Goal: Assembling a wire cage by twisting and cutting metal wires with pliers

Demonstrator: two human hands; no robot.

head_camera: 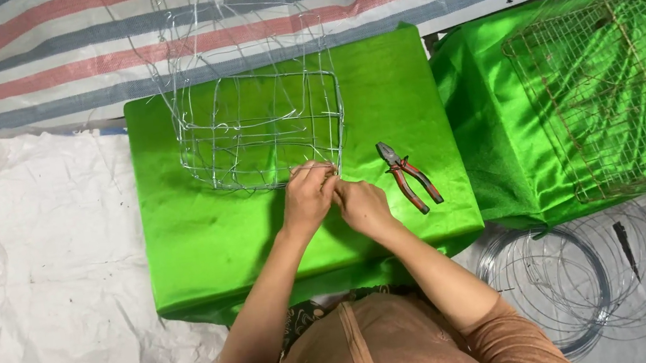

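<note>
left hand: fingers pinched on the near right corner of the wire frame
right hand: curled tight right beside it, touching that same corner wire
wire frame: sits on the green-covered table, far side middle
pliers: just right of the hands, red handles
wire coils: on the floor, near right
mesh cage: far right

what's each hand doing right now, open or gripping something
Left hand: closed, pinching the near edge of the wire frame.
Right hand: closed on the same wire edge; its fingertips are hidden.
</note>
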